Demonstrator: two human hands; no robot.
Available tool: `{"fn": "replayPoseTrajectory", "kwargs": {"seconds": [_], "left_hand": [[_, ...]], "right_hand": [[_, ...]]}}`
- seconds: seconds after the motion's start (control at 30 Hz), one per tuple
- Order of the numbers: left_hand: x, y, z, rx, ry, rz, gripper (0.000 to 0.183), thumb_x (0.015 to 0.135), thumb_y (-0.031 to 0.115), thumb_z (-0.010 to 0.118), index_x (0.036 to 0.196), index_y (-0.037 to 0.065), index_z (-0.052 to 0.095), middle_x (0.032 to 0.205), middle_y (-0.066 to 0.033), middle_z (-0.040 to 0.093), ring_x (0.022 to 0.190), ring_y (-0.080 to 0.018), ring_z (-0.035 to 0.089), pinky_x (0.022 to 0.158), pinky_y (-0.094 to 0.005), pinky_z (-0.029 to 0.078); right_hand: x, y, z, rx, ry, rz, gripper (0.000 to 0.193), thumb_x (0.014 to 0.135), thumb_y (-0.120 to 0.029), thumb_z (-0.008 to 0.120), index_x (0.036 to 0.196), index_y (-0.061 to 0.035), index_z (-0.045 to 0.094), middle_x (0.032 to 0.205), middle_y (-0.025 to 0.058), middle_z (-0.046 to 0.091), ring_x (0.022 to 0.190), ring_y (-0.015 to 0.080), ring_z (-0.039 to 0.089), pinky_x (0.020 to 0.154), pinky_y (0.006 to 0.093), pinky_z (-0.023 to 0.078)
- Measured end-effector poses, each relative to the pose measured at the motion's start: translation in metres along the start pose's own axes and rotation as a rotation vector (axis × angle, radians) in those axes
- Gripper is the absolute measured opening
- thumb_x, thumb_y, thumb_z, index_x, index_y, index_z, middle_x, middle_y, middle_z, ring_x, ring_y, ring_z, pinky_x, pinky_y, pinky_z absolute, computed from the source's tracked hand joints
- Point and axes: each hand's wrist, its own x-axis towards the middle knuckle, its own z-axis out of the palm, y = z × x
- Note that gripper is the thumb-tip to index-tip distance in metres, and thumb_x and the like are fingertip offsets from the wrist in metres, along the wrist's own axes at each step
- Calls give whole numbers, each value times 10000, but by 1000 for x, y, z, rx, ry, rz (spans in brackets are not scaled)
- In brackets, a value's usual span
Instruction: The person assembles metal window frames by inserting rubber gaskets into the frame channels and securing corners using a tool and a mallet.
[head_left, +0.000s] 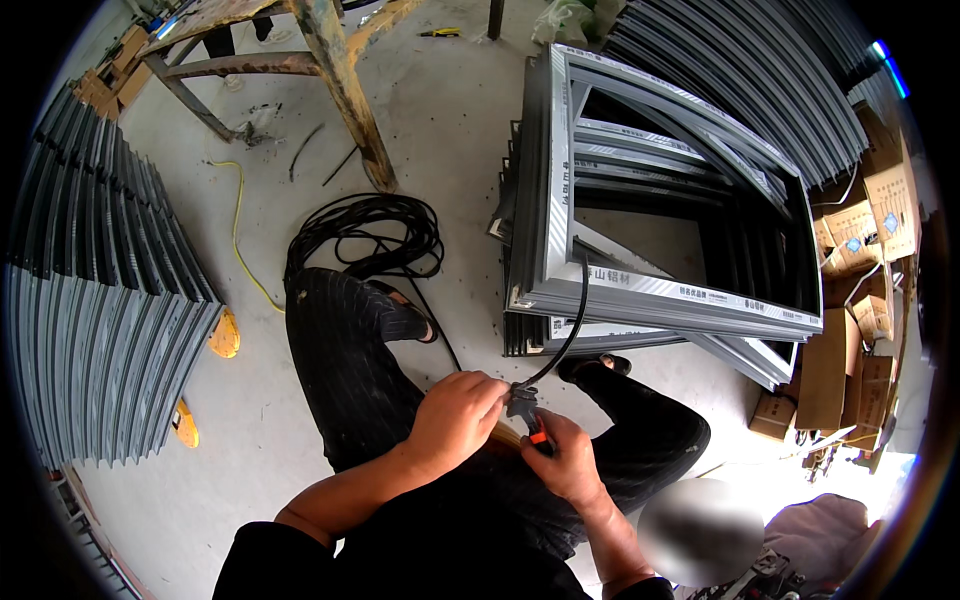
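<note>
Close in front of my body, my left hand [460, 418] is closed round a black rubber strip [577, 325], pinching it near the jaws of the cutter. My right hand [566, 455] grips the handle of a black hand cutter [524, 402] with a red-orange band. The cutter's head is against the strip; whether its jaws have closed through it cannot be made out. From the cutter, the strip curves up to the near left corner of a grey metal frame [560, 180], the top one of a stack. A large coil of the black strip [400, 225] lies on the floor.
Long grey profiles [110, 350] are stacked at the left, with more [740, 80] at the far right. A worn table [340, 90] stands at the far left. Cardboard boxes [850, 360] line the right side. A yellow cord [238, 220] and yellow-handled pliers [440, 33] lie on the floor.
</note>
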Motion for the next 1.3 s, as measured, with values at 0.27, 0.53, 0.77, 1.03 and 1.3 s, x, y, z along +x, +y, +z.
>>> {"fn": "replayPoseTrajectory", "kwargs": {"seconds": [0.27,0.53,0.77,1.03,1.3], "left_hand": [[3,5,-1,-70,9,-22,76,818,62,642,875,44,595,786,-103,608,743,-299,600,663,-401,484],[4,-14,-5,-193,93,-189,81,860,68,648,906,16,606,749,-99,607,651,-232,588,595,-334,466],[-1,-27,19,-977,-114,-553,143,957,102,594,1037,-8,635,865,-37,648,712,-70,576,630,-201,458],[7,-9,8,-1472,-403,-852,435,1008,364,489,1141,-30,616,694,-1,558,587,-65,475,545,-224,371],[12,42,-15,-1782,-254,-416,411,1014,286,482,1236,-57,532,794,-50,565,715,-141,514,659,-283,417]], "right_hand": [[-4,-5,-1,-234,145,-77,313,684,-154,733,949,-32,622,774,143,614,722,342,616,635,417,497],[-80,27,-36,-463,133,96,311,657,-195,760,885,-56,600,789,116,598,744,328,600,645,430,476],[-147,10,-2,-549,-61,137,493,710,-303,756,1099,-29,627,915,141,620,906,343,583,802,438,472],[-116,14,-24,-414,-5,18,431,732,-201,755,1099,-11,633,1008,152,642,900,338,608,799,416,496],[-17,-16,5,568,-91,-226,617,812,-131,775,1330,-2,466,1061,132,637,1046,245,634,886,360,512]]}}
